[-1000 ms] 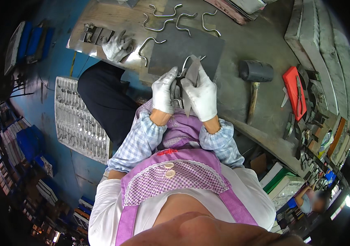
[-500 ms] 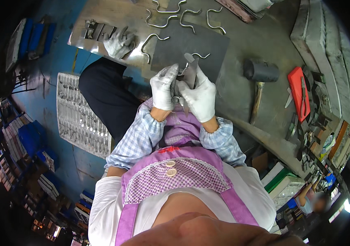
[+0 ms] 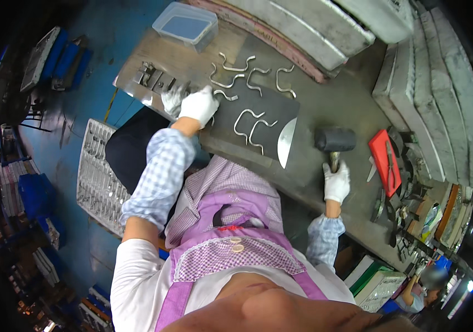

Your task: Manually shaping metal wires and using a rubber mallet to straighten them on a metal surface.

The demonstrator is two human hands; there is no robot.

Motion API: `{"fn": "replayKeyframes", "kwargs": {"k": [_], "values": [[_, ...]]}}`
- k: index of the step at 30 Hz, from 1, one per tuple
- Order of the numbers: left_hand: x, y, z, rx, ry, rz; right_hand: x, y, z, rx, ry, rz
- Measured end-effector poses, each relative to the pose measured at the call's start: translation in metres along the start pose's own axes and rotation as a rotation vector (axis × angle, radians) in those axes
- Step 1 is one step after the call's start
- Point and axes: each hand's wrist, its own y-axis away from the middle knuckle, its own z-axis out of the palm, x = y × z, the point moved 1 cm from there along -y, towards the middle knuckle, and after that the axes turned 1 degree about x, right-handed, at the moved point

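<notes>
My left hand (image 3: 198, 107), in a white glove, is closed over the middle of a bent metal rod (image 3: 228, 96) at the table's left part. Only the rod's ends show past the fingers. A crumpled grey glove (image 3: 173, 99) lies against this hand. On the right, my right hand (image 3: 336, 183), also white-gloved, is wrapped around the wooden handle of a black-headed mallet (image 3: 334, 139). The mallet's head rests on the table. Between my hands, several more bent rods (image 3: 245, 123) lie on and around a dark sheet (image 3: 269, 113). A shiny half-moon metal piece (image 3: 287, 143) lies at the sheet's right edge.
A metal fixture (image 3: 155, 78) and a clear plastic box (image 3: 186, 26) stand on the table's left. Padded grey stacks (image 3: 303, 27) line the back. A red tray (image 3: 384, 163) with a tool in it lies right. A ridged tray (image 3: 99, 174) is left of the dark cloth (image 3: 137, 146).
My hands have parted and left the half-moon metal piece and a bent rod on the table. The left went left to another bent rod, the right to the mallet handle. The view has shifted.
</notes>
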Motion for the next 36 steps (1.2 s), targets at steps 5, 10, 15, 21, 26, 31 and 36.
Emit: {"fn": "replayKeyframes", "kwargs": {"k": [5,10,15,21,26,31,36], "values": [[0.021,0.039,-0.068,0.067,0.114,0.312,-0.037,-0.029,0.002,-0.699,-1.434,0.423],[0.006,0.011,0.019,0.198,0.169,0.412,-0.158,-0.009,-0.118,-0.805,-1.499,-0.01],[0.016,0.008,0.013,0.149,0.091,0.463,-0.171,-0.003,-0.086,0.45,-0.63,-0.944],[-0.011,0.015,0.019,0.272,0.175,0.709,-0.093,-0.054,-0.059,0.039,-0.18,-0.743],[-0.005,0.034,-0.008,0.118,0.16,0.826,-0.035,-0.036,-0.051,0.422,0.023,-0.332],[0.03,0.04,0.002,0.218,0.148,0.227,-0.122,0.02,0.022,0.275,-0.028,-0.414],[0.026,0.023,0.005,0.109,0.032,0.03,-0.14,0.011,0.034,-0.08,-0.491,-0.218]]}}
